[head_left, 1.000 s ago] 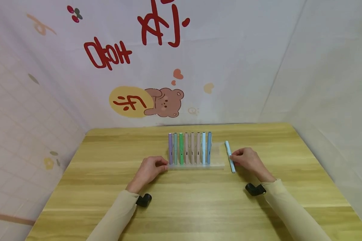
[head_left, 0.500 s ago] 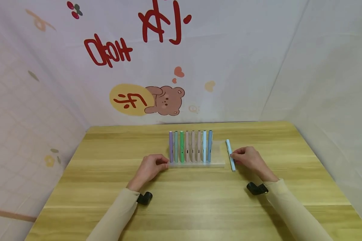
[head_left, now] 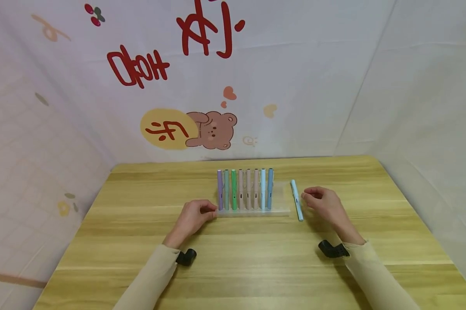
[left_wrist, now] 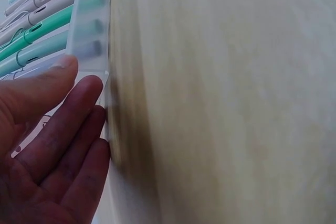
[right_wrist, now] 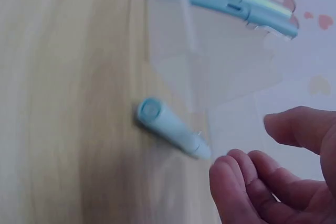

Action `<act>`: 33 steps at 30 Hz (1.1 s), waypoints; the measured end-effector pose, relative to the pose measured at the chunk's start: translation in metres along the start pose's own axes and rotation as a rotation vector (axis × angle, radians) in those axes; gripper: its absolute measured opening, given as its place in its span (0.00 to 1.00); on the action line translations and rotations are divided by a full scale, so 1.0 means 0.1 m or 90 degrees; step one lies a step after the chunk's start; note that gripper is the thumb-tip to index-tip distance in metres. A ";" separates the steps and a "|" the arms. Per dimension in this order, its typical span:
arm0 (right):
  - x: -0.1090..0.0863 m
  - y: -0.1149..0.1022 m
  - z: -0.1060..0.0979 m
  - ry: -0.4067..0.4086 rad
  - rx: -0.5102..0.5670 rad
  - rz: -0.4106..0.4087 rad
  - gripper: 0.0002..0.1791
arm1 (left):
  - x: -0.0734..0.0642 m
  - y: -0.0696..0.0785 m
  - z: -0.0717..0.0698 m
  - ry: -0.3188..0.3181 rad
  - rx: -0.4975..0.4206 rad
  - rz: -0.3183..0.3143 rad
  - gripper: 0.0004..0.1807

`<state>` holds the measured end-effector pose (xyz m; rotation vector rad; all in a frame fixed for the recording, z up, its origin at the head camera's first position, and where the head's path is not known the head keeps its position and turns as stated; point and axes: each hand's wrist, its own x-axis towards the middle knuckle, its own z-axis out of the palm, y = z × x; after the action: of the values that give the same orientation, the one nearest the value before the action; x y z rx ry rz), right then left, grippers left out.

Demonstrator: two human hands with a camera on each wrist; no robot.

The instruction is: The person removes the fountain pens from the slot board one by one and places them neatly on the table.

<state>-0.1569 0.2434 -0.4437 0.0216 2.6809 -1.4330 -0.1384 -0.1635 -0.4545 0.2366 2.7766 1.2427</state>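
Observation:
My left hand (head_left: 192,218) is at the left end of a clear pen stand (head_left: 281,213), its thumb and forefinger pinching the front corner. In the left wrist view, the other fingers (left_wrist: 79,182) extend loosely beside that end. Several pens stand in a row in the rack, from a purple pen (head_left: 219,190) on the left to a darker blue pen (head_left: 270,189) on the right. Right of the rack, a light blue pen (head_left: 296,200) lies on the table. My right hand (head_left: 326,209) is just right of this pen, apart from it, thumb and fingers parted and holding nothing.
The wooden table (head_left: 248,267) reaches back to a white printed curtain (head_left: 302,77). Some slots at the rack's right end hold no pen. A black wrist camera (head_left: 186,257) sits on the left wrist, and another black camera (head_left: 332,249) on the right.
My right hand has let go of the light blue pen and drawn back slightly to the right. The pen stays lying in place. My left hand keeps its place at the rack's corner.

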 end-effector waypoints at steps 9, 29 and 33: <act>-0.10 -0.15 0.08 0.018 0.069 -0.042 0.29 | -0.01 -0.01 0.01 0.009 0.001 0.014 0.03; -0.05 -0.18 0.53 -0.060 0.098 -0.101 0.24 | -0.01 -0.01 0.01 0.011 -0.007 -0.007 0.04; -0.04 -0.19 0.59 -0.068 0.101 -0.114 0.25 | -0.01 0.00 0.01 0.009 -0.010 -0.011 0.04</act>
<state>-0.1488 0.1837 -0.4597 -0.2822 2.5322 -1.6432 -0.1370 -0.1629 -0.4557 0.2022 2.7744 1.2664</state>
